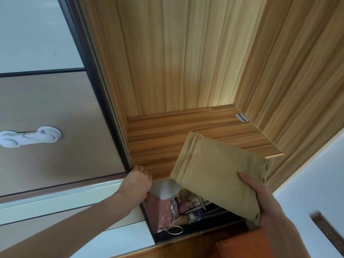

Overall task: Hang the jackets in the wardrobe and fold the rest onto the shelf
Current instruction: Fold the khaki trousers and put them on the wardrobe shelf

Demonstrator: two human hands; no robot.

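Now the step in hand looks to be setting a folded garment onto the upper shelf of the wardrobe. The right hand point(260, 200) carries a folded mustard-yellow garment point(217, 175), with the thumb laid flat across its top face and the rest of the fingers hidden beneath, so it seems clamped between thumb above and fingers below. The bundle is tilted, its rolled far edge raised toward the wooden shelf point(186, 131) and its near end hanging lower by the wrist; it is in the air just before the shelf's front edge and, as far as I can tell, not resting on it.

The left hand point(138, 180) is at the dark edge of the sliding door point(55, 131), fingers curled around that edge where it meets the shelf front, apparently keeping the opening wide.

To do this well, I judge the bundle should be levelled before it goes in, so the folds do not slide apart, and led in with the rolled edge first. The shelf surface in view is bare wood, so it can go well back. The thumb should ease off only once the garment's weight sits on the board. Below the shelf front hang other clothes point(167, 207) with a white cord; the low end of the bundle should clear them.
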